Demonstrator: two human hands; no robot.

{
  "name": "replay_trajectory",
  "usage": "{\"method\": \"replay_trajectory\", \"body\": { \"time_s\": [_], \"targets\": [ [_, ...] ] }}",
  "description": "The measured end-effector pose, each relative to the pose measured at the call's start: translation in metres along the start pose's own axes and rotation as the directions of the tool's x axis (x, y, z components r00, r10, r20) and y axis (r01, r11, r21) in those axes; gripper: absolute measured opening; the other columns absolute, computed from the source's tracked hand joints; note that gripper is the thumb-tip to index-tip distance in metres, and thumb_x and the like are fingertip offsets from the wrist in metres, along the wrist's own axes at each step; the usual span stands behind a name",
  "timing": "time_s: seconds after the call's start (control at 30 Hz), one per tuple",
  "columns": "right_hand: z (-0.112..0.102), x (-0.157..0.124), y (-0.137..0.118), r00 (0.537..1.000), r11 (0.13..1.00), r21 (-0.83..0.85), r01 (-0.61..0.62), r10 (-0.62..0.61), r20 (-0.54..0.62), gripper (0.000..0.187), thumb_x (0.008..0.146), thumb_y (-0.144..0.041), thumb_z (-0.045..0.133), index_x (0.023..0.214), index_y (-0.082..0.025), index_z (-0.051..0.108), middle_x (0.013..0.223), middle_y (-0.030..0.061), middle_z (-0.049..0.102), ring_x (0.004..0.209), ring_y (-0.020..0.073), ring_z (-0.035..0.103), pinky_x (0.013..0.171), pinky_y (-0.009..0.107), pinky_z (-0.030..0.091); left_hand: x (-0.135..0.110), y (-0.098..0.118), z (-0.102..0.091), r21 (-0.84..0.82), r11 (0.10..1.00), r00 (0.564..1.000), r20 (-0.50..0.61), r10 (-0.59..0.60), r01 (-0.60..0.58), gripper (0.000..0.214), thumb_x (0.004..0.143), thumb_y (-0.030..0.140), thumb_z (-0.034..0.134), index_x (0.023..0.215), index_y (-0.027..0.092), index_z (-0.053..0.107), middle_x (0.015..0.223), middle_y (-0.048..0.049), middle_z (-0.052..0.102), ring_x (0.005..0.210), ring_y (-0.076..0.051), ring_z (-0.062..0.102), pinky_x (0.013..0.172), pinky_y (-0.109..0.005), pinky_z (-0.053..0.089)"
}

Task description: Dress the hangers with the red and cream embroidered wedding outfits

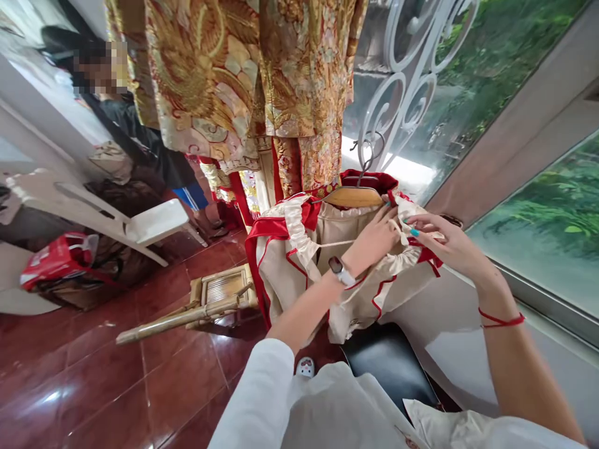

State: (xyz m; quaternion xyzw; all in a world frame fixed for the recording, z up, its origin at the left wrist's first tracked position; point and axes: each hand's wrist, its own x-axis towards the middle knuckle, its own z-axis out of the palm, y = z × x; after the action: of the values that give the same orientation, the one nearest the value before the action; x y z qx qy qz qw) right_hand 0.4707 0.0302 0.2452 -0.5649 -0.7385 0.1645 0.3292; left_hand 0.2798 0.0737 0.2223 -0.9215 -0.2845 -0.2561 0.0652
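Observation:
A cream garment (285, 268) with red trim and a gathered, ruffled edge hangs on a wooden hanger (354, 197). My left hand (374, 242) reaches across its opening, fingers bent at the right end of the hanger, holding the garment's edge; the fingertips are partly hidden. With thumb and forefinger, my right hand (437, 238) pinches the ruffled cloth just right of it. A thin cream cord crosses the opening. The hanger's dark metal hook rises by the white scrolled grille.
Gold embroidered robes (210, 81) hang straight ahead. A bamboo stool (222, 293) stands left of the garment, and a black seat (388, 358) is below. Windows with a white grille (397, 106) line the right. Farther left are a white chair (159, 221), a red bag (53, 259) and another person.

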Motion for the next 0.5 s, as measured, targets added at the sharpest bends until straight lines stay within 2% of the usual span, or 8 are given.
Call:
{"method": "replay_trajectory", "body": {
  "time_s": [0.1, 0.17, 0.2, 0.27, 0.3, 0.33, 0.37, 0.5],
  "targets": [
    [0.001, -0.009, 0.004, 1.000, 0.998, -0.063, -0.003, 0.004, 0.018, 0.039, 0.093, -0.049, 0.054, 0.123, -0.027, 0.066, 0.125, 0.0118, 0.063, 0.098, 0.0227, 0.066, 0.079, 0.034, 0.058, -0.062, 0.018, -0.008, -0.098, 0.990, 0.987, -0.116, -0.111, 0.100, 0.047, 0.090, 0.003, 0.046, 0.127, 0.022, 0.069, 0.156, -0.0090, 0.049, 0.144, -0.033, 0.047, 0.116, -0.052, 0.045],
    [-0.001, -0.011, 0.000, 1.000, 0.995, -0.093, 0.021, -0.021, 0.005, 0.038, 0.094, -0.047, 0.053, 0.122, -0.027, 0.066, 0.125, 0.0119, 0.064, 0.096, 0.0236, 0.067, 0.081, 0.038, 0.058, -0.106, 0.021, -0.023, -0.310, 0.924, 0.917, -0.253, -0.307, 0.224, 0.054, 0.091, 0.004, 0.042, 0.134, 0.029, 0.062, 0.155, -0.0069, 0.049, 0.121, -0.024, 0.067, 0.096, -0.037, 0.060],
    [-0.002, -0.010, -0.002, 0.997, 0.993, -0.112, 0.042, -0.048, -0.053, 0.037, 0.094, -0.048, 0.052, 0.121, -0.027, 0.067, 0.123, 0.0118, 0.065, 0.096, 0.0246, 0.068, 0.084, 0.040, 0.058, -0.124, 0.019, -0.033, -0.411, 0.858, 0.825, -0.334, -0.455, 0.307, 0.052, 0.093, 0.007, 0.040, 0.136, 0.029, 0.059, 0.151, -0.0080, 0.053, 0.102, -0.018, 0.073, 0.082, -0.031, 0.062],
    [-0.003, -0.001, -0.006, 0.969, 0.977, -0.197, 0.080, -0.122, -0.215, 0.037, 0.093, -0.048, 0.053, 0.120, -0.026, 0.066, 0.119, 0.0124, 0.067, 0.103, 0.0284, 0.066, 0.093, 0.045, 0.055, -0.146, 0.007, -0.051, -0.524, 0.703, 0.545, -0.449, -0.708, 0.481, 0.041, 0.097, 0.018, 0.042, 0.135, 0.025, 0.055, 0.134, -0.0103, 0.062, 0.071, -0.012, 0.069, 0.062, -0.026, 0.058],
    [-0.003, 0.007, -0.007, 0.952, 0.961, -0.259, 0.093, -0.162, -0.260, 0.039, 0.093, -0.048, 0.054, 0.122, -0.025, 0.065, 0.120, 0.0135, 0.067, 0.110, 0.0304, 0.064, 0.097, 0.047, 0.052, -0.149, -0.002, -0.058, -0.523, 0.634, 0.420, -0.478, -0.771, 0.569, 0.035, 0.097, 0.025, 0.046, 0.131, 0.022, 0.055, 0.122, -0.0097, 0.066, 0.064, -0.011, 0.066, 0.059, -0.026, 0.055],
    [-0.002, 0.016, -0.008, 0.947, 0.939, -0.327, 0.109, -0.198, -0.252, 0.042, 0.093, -0.048, 0.055, 0.126, -0.024, 0.063, 0.123, 0.0149, 0.066, 0.116, 0.0322, 0.061, 0.102, 0.049, 0.049, -0.147, -0.013, -0.062, -0.485, 0.581, 0.347, -0.491, -0.799, 0.653, 0.033, 0.095, 0.031, 0.053, 0.126, 0.020, 0.056, 0.110, -0.0081, 0.068, 0.064, -0.012, 0.065, 0.060, -0.027, 0.053],
    [0.001, 0.025, -0.007, 0.955, 0.912, -0.387, 0.133, -0.223, -0.197, 0.046, 0.093, -0.047, 0.055, 0.132, -0.023, 0.060, 0.126, 0.0164, 0.064, 0.120, 0.0332, 0.058, 0.104, 0.049, 0.047, -0.143, -0.023, -0.064, -0.422, 0.545, 0.327, -0.485, -0.811, 0.725, 0.034, 0.091, 0.037, 0.060, 0.119, 0.019, 0.057, 0.100, -0.0063, 0.069, 0.068, -0.015, 0.066, 0.063, -0.028, 0.052],
    [0.015, 0.052, 0.002, 0.977, 0.836, -0.517, 0.184, -0.215, 0.000, 0.056, 0.096, -0.043, 0.052, 0.147, -0.021, 0.048, 0.132, 0.0172, 0.062, 0.114, 0.0317, 0.060, 0.091, 0.042, 0.050, -0.123, -0.061, -0.058, -0.233, 0.453, 0.363, -0.343, -0.866, 0.861, 0.025, 0.084, 0.036, 0.071, 0.097, 0.018, 0.059, 0.081, -0.0040, 0.066, 0.082, -0.023, 0.068, 0.069, -0.030, 0.047]
  ]
}}
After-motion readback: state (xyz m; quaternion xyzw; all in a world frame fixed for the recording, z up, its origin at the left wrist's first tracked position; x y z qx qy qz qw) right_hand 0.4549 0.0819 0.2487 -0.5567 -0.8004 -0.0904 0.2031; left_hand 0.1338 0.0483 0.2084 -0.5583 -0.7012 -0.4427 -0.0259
